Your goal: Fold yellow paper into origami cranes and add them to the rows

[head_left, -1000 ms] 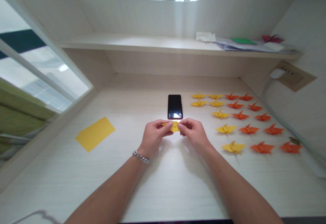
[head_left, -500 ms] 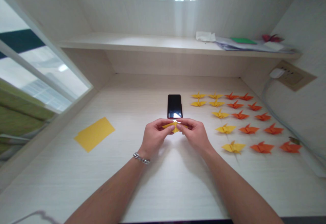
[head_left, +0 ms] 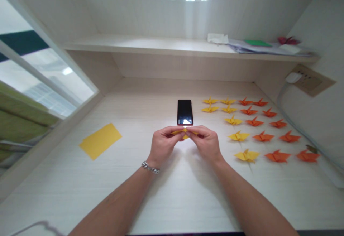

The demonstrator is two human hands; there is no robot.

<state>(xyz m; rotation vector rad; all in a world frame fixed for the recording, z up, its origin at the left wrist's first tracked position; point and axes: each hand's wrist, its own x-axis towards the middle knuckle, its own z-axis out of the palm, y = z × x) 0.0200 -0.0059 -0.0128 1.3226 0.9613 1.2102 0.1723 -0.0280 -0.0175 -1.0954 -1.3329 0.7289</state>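
Desk, pale wood-grain top [head_left: 182, 200]; work surface, bearing all items below save the shelf's.

Shelf, pale wood-grain board [head_left: 147, 44]; above the back of the desk, with loose papers at its right end.

Left hand, bare [head_left: 163, 143]; thumb and fingers drawn in to a narrow pinch on one end of a small folded piece. Wears a silver chain-link bracelet, entered below.

Right hand, bare [head_left: 206, 143]; matching narrow pinch on the other end, thumb tips nearly meeting.

Sheets, flat yellow paper [head_left: 100, 141]; overlapping, slightly askew, left of the hands and well apart. Number not discernible.

Phone, black-faced rectangular slab [head_left: 185, 111]; flat, just beyond the fingertips. Contact cannot be told. An outward push of the knuckles could shift it.

Cranes, orange folded paper, ten [head_left: 277, 156]; in rows at the right, wings spread.

Cranes, yellow folded paper, seven [head_left: 246, 155]; left of the orange ones. The nearest stand close to the right forearm; a careless sweep of the elbow might scatter them.

Bracelet, silver metal chain [head_left: 150, 168]; at the left wrist.

Folded piece, small, bright yellow paper [head_left: 185, 137]; held between both hands, centred before the phone, largely covered by fingers. Risks, as judged: a skewed crease should the two pinches pull unevenly; a tear at the layered point should either thumb press too hard.
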